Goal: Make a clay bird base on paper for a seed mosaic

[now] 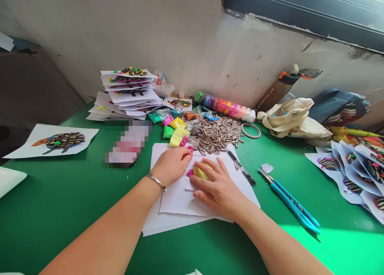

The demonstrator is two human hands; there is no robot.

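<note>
My left hand, with a silver bangle at its wrist, is closed in a pinch at the pink modelling clay, which shows just beyond its fingertips beside a small plastic bag. My right hand lies palm down with its fingers spread on a stack of white paper. Under its fingers sits a flat yellow clay shape, partly covered, with a small pink clay piece at its left edge. A black pen rests on the paper to the right.
Sunflower seeds lie heaped behind the paper, near bagged clay. A blue utility knife and a tape ring are at right. Seed pictures are stacked back left; one seed picture lies left. A cloth bag stands back right.
</note>
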